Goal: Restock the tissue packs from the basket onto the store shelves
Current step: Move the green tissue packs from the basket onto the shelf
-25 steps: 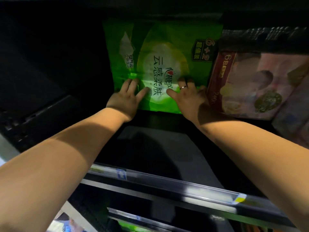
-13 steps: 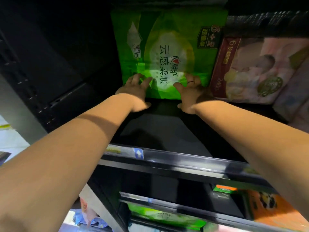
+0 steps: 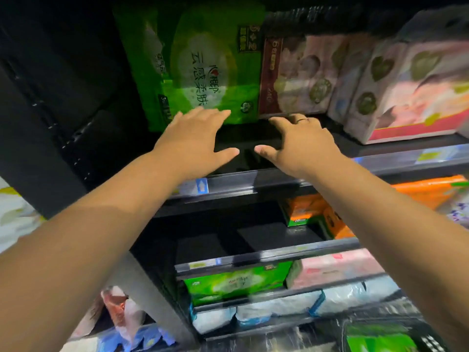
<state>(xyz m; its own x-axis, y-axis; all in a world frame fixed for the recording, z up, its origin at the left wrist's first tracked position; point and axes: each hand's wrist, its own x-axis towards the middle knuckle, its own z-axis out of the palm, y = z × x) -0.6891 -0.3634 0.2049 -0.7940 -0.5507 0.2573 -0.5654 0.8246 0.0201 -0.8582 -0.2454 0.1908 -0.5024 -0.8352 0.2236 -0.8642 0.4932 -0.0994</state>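
The dark shelves (image 3: 253,185) are filling most of the view, with several tiers running downward. On the top tier, pink packs (image 3: 406,80) are standing in a row along the right. The green pack (image 3: 203,59) is standing upright at the back left, just beside the nearest pink one. Tiers below are carrying orange packs (image 3: 307,210) and a lower green pack (image 3: 236,283). The left hand (image 3: 193,143) is reaching over the top tier with fingers spread flat, gripping nothing. Its fingertips are overlapping the green pack's bottom edge, though contact is unclear. The right hand (image 3: 302,146) is hovering alongside, likewise spread and empty, wearing a ring (image 3: 302,120).
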